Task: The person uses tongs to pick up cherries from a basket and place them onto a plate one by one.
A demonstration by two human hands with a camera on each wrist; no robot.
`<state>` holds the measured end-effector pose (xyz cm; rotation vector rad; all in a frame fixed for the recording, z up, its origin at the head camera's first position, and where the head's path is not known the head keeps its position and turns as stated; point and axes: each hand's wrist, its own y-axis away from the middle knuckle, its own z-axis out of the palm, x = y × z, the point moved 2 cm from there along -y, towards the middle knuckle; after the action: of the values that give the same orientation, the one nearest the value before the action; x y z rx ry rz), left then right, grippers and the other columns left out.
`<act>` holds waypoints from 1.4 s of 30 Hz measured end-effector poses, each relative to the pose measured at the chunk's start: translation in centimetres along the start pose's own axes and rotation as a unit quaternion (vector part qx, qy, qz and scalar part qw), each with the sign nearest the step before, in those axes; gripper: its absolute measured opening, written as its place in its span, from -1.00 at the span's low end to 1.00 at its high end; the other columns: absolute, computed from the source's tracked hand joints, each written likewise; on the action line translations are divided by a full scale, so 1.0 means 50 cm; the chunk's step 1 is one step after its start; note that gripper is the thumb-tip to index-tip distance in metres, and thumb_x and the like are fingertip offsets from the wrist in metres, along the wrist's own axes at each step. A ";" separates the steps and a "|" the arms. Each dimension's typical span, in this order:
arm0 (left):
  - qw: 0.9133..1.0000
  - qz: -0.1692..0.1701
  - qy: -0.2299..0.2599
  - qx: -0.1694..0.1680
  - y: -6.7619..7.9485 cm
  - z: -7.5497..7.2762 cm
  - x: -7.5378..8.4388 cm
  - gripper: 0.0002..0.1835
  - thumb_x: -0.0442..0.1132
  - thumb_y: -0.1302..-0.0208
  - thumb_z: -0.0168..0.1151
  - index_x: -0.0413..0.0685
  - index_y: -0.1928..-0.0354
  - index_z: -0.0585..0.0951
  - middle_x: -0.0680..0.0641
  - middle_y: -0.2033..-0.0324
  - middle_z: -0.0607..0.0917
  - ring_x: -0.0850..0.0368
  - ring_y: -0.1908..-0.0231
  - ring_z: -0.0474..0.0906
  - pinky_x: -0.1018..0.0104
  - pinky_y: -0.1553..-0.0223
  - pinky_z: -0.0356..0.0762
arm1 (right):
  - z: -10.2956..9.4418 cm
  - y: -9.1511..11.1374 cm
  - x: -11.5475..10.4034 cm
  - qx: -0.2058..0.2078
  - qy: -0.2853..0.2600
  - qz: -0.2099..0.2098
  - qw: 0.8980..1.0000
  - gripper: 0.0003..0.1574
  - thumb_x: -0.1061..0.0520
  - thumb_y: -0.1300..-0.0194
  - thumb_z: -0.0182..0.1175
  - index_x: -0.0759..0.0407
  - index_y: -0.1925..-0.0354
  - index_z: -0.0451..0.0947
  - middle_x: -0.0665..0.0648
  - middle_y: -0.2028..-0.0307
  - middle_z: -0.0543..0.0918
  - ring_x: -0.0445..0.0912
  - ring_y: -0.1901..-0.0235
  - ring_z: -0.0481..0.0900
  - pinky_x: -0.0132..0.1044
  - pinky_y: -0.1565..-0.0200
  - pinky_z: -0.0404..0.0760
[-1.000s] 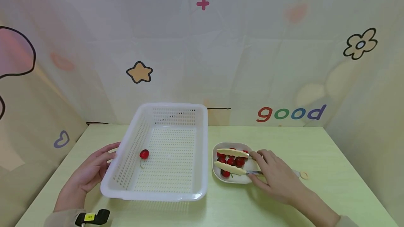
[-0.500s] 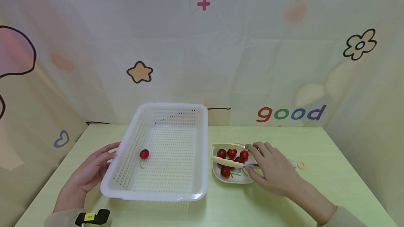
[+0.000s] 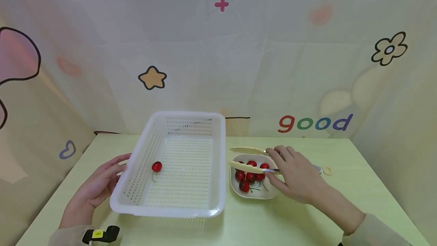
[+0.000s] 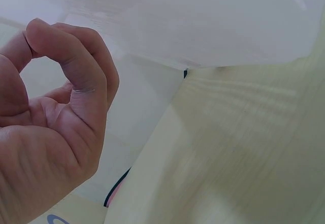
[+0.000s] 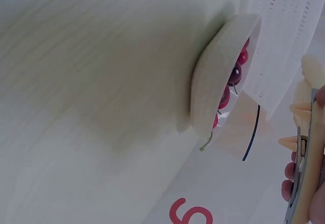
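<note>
In the head view, my right hand (image 3: 296,174) grips tongs (image 3: 246,167) with pale scalloped tips. The tips are spread, with nothing seen between them, over the far part of a small white dish (image 3: 239,193). Several red cherries (image 3: 244,186) lie in it, some with green stems. My left hand (image 3: 99,185) is at the left side of a white slotted basket (image 3: 220,170), its fingertips partly hidden by the rim. The left wrist view shows those fingers (image 4: 86,76) loosely curled. One cherry (image 3: 157,166) lies in the basket.
Both containers stand on a pale wooden table (image 3: 191,234), the dish close to the basket's right side. A printed cloth (image 3: 246,67) hangs behind the table and along both sides. The tongs' ring end (image 3: 327,171) sticks out past the right hand.
My right hand has moved the tongs away toward the back of the dish and raised them, uncovering more cherries. The tips are a little wider apart. My left hand and the basket stay put.
</note>
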<state>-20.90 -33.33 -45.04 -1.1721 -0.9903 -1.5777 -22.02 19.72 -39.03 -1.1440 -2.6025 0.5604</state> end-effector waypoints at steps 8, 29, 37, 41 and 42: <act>1.000 0.003 -0.007 0.000 0.002 0.002 0.003 -0.69 -0.25 -0.65 -0.05 0.29 -0.20 0.56 0.02 -0.01 0.74 0.02 0.09 0.75 0.07 0.09 0.70 | -0.011 -0.030 -0.008 0.006 -0.006 -0.013 1.000 -0.34 -0.14 -0.40 0.17 0.23 -0.28 0.43 0.19 -0.05 0.56 0.06 0.08 0.50 -0.03 0.11 0.59; 1.000 0.006 -0.007 -0.006 0.002 0.002 0.004 -0.68 -0.26 -0.65 -0.07 0.27 -0.23 0.54 0.01 -0.03 0.74 0.01 0.08 0.74 0.06 0.09 0.70 | 0.008 -0.115 -0.051 -0.024 0.005 -0.057 0.998 -0.36 -0.16 -0.41 0.16 0.22 -0.25 0.49 0.14 0.03 0.54 0.01 0.13 0.46 -0.15 0.18 0.57; 1.000 0.004 -0.007 -0.010 0.003 0.003 0.006 -0.68 -0.25 -0.65 -0.07 0.29 -0.22 0.54 0.00 -0.02 0.74 0.00 0.08 0.75 0.04 0.09 0.69 | 0.016 -0.133 -0.063 -0.040 0.013 -0.061 0.997 -0.36 -0.16 -0.42 0.18 0.23 -0.25 0.50 0.15 0.06 0.54 0.01 0.13 0.46 -0.19 0.21 0.57; 1.000 0.004 -0.009 -0.007 0.002 0.002 0.003 -0.68 -0.25 -0.65 -0.07 0.29 -0.22 0.55 0.00 -0.02 0.75 0.01 0.10 0.75 0.06 0.11 0.70 | 0.020 -0.141 -0.066 -0.037 0.020 -0.072 0.997 -0.37 -0.16 -0.42 0.15 0.23 -0.25 0.48 0.15 0.07 0.53 0.01 0.15 0.46 -0.21 0.26 0.54; 1.000 0.004 -0.010 -0.006 0.001 0.002 0.003 -0.68 -0.25 -0.65 -0.06 0.29 -0.22 0.56 0.00 -0.02 0.75 0.01 0.10 0.75 0.06 0.12 0.71 | 0.020 -0.144 -0.067 -0.036 0.023 -0.075 0.996 -0.37 -0.16 -0.42 0.15 0.23 -0.24 0.47 0.15 0.07 0.52 0.01 0.15 0.46 -0.21 0.27 0.53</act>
<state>-20.84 -33.29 -44.89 -1.2004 -0.9898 -1.5695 -24.84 12.54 -36.99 -0.9593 -2.6596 0.4061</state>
